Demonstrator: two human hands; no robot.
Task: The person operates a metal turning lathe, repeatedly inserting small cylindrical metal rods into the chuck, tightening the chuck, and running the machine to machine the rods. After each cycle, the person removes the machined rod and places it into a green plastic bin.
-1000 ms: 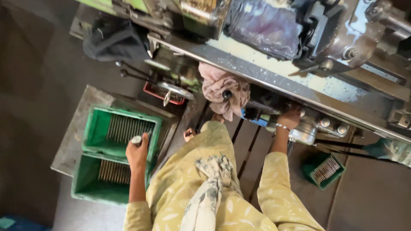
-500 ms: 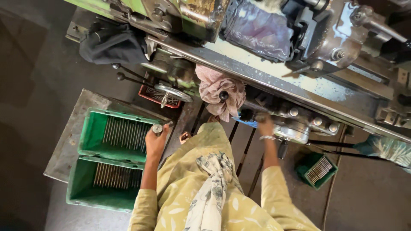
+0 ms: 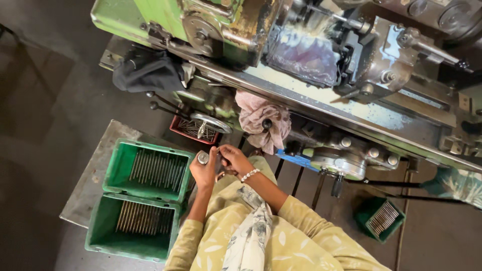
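My left hand point(image 3: 205, 172) holds a short metal cylinder point(image 3: 203, 157) upright, its round end showing above the fingers. My right hand point(image 3: 234, 158), with a bead bracelet at the wrist, meets the left hand and touches the same piece; both are in front of my chest. They hover just right of the upper green crate point(image 3: 122, 164) filled with metal rods and below the lathe's handwheel point(image 3: 211, 123). My sleeves are pale yellow with a leaf print.
A big green lathe point(image 3: 311, 65) spans the top. A pink rag point(image 3: 262, 123) hangs from it. A second green crate point(image 3: 100, 231) of rods sits below the first on a metal plate. A red tray point(image 3: 193, 131) and a small green crate point(image 3: 380, 218) also hold rods.
My right hand left the lathe's lower right controls and came to meet my left hand. My left hand rose from the crates with the metal piece. The view moved closer to the machine.
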